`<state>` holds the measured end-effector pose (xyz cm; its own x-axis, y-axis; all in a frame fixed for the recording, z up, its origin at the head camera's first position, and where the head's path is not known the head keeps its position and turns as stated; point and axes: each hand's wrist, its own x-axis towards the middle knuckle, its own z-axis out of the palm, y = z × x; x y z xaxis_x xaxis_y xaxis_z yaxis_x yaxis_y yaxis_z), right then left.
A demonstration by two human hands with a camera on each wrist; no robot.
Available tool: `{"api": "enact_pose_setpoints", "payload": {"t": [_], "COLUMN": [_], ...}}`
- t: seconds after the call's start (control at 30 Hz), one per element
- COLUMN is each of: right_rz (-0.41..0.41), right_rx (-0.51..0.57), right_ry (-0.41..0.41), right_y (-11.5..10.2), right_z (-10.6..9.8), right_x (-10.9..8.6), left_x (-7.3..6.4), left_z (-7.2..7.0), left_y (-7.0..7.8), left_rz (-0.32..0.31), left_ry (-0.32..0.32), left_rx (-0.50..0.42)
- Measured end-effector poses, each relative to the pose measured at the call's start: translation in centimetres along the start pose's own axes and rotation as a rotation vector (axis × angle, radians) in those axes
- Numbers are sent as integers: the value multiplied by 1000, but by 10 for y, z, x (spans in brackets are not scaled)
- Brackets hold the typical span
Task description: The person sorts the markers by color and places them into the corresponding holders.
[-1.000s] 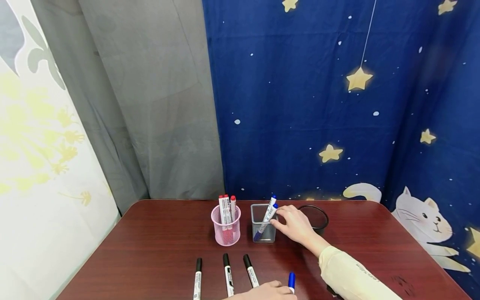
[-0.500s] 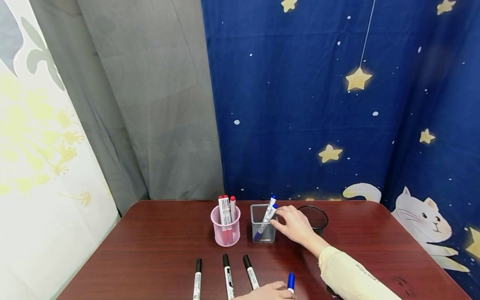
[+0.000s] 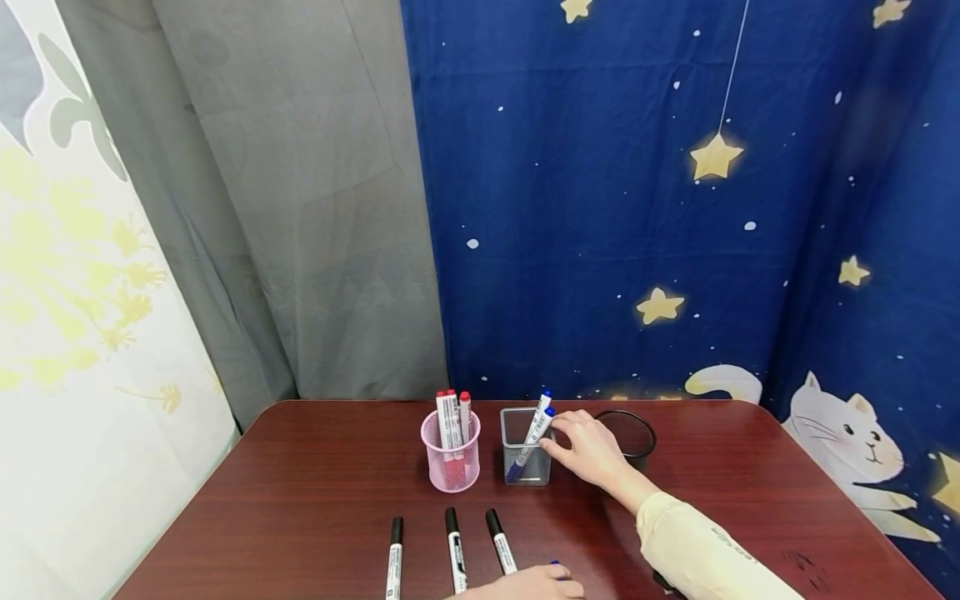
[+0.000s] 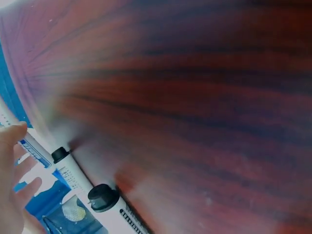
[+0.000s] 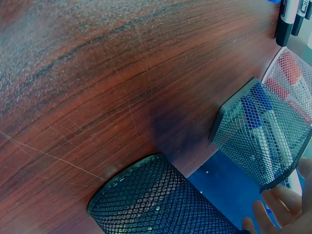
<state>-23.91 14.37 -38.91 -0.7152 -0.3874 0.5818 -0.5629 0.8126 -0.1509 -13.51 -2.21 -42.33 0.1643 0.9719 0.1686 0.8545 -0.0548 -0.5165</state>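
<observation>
At the bottom of the head view my left hand (image 3: 525, 586) holds a white marker with a blue cap (image 3: 555, 563). Most of that marker is hidden behind the fingers, but the left wrist view shows its white body with blue print (image 4: 36, 150) between thumb and fingers. My right hand (image 3: 592, 450) grips the right rim of a square dark mesh pen holder (image 3: 534, 477), thumb at the near corner. Two blue-capped markers (image 3: 538, 427) lean inside this holder. Seen from the right wrist, the fingers (image 5: 282, 202) are at the holder's rim.
Left of the square holder stands a pink mesh cup (image 3: 453, 479) with three red-capped markers (image 3: 450, 417). A round black mesh cup (image 3: 637, 457) is behind my right wrist. Three black-capped markers (image 3: 457, 550) lie along the table's (image 3: 315, 500) near side.
My left hand has shifted slightly left with the blue-capped marker, whose cap now barely shows above the fingers. The right hand stays at the square holder.
</observation>
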Motion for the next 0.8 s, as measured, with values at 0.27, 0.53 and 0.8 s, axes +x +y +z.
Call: {"api": "enact_pose_setpoints", "payload": {"t": [0.27,0.53,0.8], "right_rz": [-8,-4,-3], "right_rx": [-2,-4,-3], "right_ry": [9,-5,-4], "right_y": [0,1,0], "right_z": [0,0,1], "right_x": [1,1,0], "left_x": [1,-1,-2], "left_z": [-21,-48,-74], "left_y": [-5,-9,-13], "left_rz": [-60,-160,-195], "left_ry": [-55,32,37], "left_rx": [-165,-441,-472]}}
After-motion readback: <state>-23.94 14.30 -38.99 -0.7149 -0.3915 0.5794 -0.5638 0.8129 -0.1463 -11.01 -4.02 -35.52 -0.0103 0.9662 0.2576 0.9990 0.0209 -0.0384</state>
